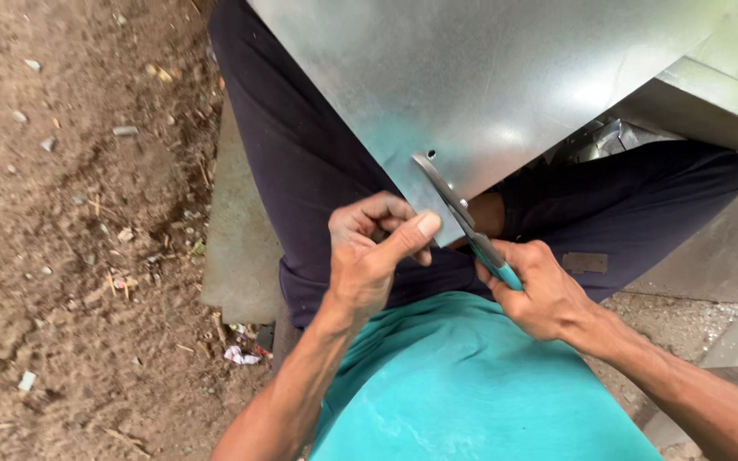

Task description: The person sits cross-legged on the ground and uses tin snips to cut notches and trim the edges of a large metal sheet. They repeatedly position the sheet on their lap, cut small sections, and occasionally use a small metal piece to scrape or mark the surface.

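Note:
A large shiny sheet of galvanised metal point(489, 77) lies across my lap and reaches to the top of the view. My left hand point(373, 252) pinches the sheet's near corner, thumb pressed along its edge. My right hand point(544, 290) grips the teal handles of metal snips point(459, 209). The snips' blades lie over the sheet's lower edge, with the tip close to a small hole in the metal. I sit in dark trousers and a teal shirt.
Bare dirt ground point(70, 239) strewn with small stones and scraps spreads to the left. A flat grey slab point(237, 248) lies under my left leg. More sheet-metal pieces point(728, 94) lie at the right, with another grey panel point(728, 248) below them.

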